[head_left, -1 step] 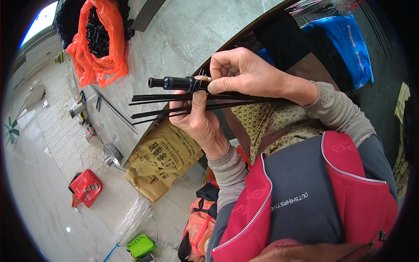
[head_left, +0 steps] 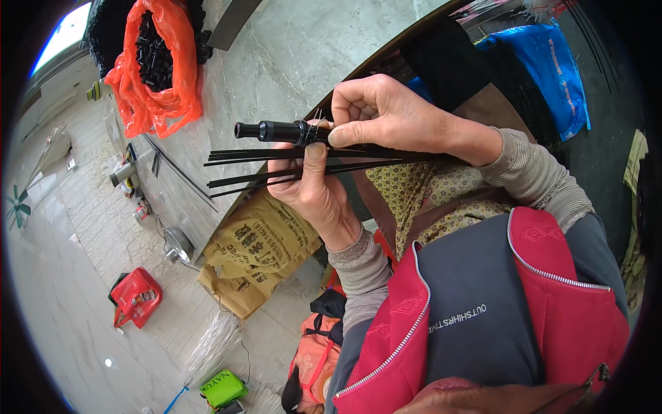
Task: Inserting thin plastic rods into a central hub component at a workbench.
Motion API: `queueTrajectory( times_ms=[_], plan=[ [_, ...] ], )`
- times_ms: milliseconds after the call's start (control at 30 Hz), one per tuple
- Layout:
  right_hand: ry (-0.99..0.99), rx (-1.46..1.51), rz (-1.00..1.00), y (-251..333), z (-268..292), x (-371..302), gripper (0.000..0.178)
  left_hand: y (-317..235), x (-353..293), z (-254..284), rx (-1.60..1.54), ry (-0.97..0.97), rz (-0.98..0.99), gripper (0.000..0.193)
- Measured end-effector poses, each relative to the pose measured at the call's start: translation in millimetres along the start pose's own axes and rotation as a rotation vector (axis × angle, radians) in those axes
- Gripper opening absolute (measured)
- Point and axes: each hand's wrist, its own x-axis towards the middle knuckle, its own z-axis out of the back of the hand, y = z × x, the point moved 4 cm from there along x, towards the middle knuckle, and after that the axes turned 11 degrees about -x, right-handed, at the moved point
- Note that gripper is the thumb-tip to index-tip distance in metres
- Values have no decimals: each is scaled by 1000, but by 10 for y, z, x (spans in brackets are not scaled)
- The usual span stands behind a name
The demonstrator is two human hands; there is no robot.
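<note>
A black stepped tube [head_left: 279, 131] points left, with thin silvery wire [head_left: 318, 125] around its right end. My left hand [head_left: 318, 196] is closed under that end, its thumb pressed up close to the tube. Several thin black rods [head_left: 241, 156] run through the same hand, fanned into two groups with their ends out to the left. From above, my right hand [head_left: 393, 114] pinches thumb against bent forefinger at the wire beside the tube. What lies right between those fingertips is mostly hidden. The rods continue rightward beneath my right hand.
An orange plastic bag [head_left: 186, 90] of small black pieces sits on the grey stone tabletop [head_left: 276, 76], near a few loose black rods [head_left: 181, 172]. A brown printed sack [head_left: 258, 245] is below the table edge. Blue plastic packaging [head_left: 562, 83] lies far right; a red bag [head_left: 138, 297] is lower left.
</note>
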Motion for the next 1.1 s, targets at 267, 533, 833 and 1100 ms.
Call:
queueTrajectory(
  times_ms=[267,533,833,1100],
  plan=[
    [-61,-41,35,25,-16,-9,23,-25,-8,-19,-23,-5,10,23],
    [-56,-61,0,57,0,-42,25,-67,-41,-34,55,-12,29,22],
    [-76,-100,12,79,-6,-34,25,-91,-5,-35,43,4,59,21],
    [-103,10,30,29,-97,-36,21,-106,-40,-36,63,-45,92,20]
  ],
)
